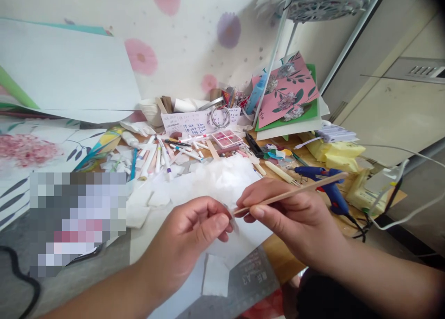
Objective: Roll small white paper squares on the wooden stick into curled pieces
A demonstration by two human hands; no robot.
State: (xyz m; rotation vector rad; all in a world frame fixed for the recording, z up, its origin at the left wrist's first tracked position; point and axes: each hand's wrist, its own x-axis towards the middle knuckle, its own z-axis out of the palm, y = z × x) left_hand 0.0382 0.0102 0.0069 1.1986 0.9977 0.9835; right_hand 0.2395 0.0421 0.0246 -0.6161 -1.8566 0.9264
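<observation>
In front of me my right hand (295,217) grips a slender wooden stick (318,183) between thumb and fingers, its lower end pointing left. My left hand (194,231) is closed in a pinch on a small, thin, greyish-white translucent piece (235,222). The stick's tip meets or nearly meets that piece; exact contact is unclear. Behind both hands lies a fluffy white heap of cotton-like stuff (225,173). Below them a small white rectangular pad (215,275) rests partly on white paper (187,282) and a grey cutting mat (255,279).
A blue glue gun (328,191) with a black cord lies at right. Several markers (163,156) are strewn behind, near a pink palette (227,139). Pink flower artwork (285,94) leans at the back right. A pixelated patch (79,221) covers something at left.
</observation>
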